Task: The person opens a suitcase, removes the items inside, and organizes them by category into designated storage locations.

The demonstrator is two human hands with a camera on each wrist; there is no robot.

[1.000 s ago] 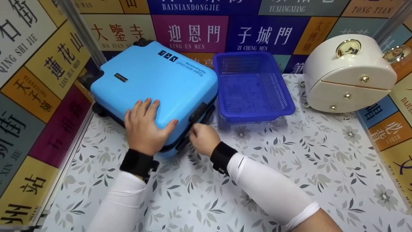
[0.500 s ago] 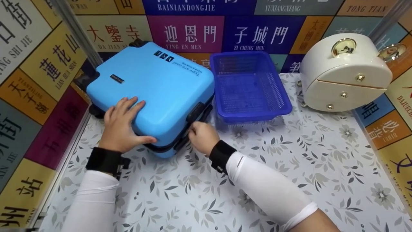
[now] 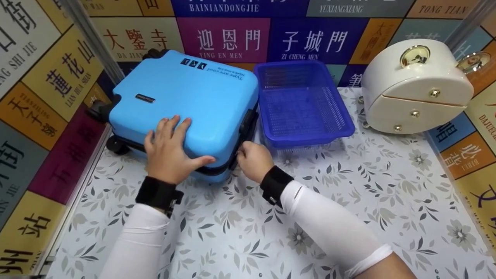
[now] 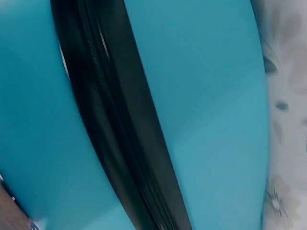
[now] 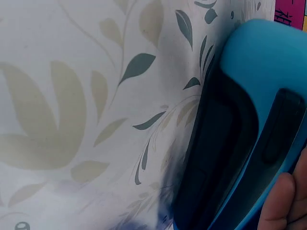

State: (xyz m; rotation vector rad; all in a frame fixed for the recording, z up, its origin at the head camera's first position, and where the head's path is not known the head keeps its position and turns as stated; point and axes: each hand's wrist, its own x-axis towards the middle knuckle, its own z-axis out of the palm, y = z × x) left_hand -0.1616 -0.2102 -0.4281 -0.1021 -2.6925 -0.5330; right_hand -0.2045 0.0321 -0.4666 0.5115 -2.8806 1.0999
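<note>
A light-blue hard-shell suitcase (image 3: 186, 97) lies flat with its wheels toward the left. My left hand (image 3: 168, 151) rests on its near top edge, fingers spread and thumb out over the corner. Black trim with a zipper seam (image 4: 110, 91) runs round its side in the left wrist view. On the handle side, my right hand (image 3: 255, 161) has its fingers curled in against that dark seam, just below a black carry handle (image 3: 248, 121). The handle and the right fingertips (image 5: 279, 196) show in the right wrist view. What those fingers pinch is hidden.
Touching close on the suitcase's right is a blue perforated plastic basket (image 3: 306, 140). A cream round-topped case (image 3: 418, 85) with gold knobs stands at the back right. Walls with printed sign panels (image 3: 232, 40) border the flower-patterned table surface (image 3: 329, 217).
The suitcase has turned slightly, its near end swinging right. My right hand went along with it. My left hand first slid left along the edge, then came back right.
</note>
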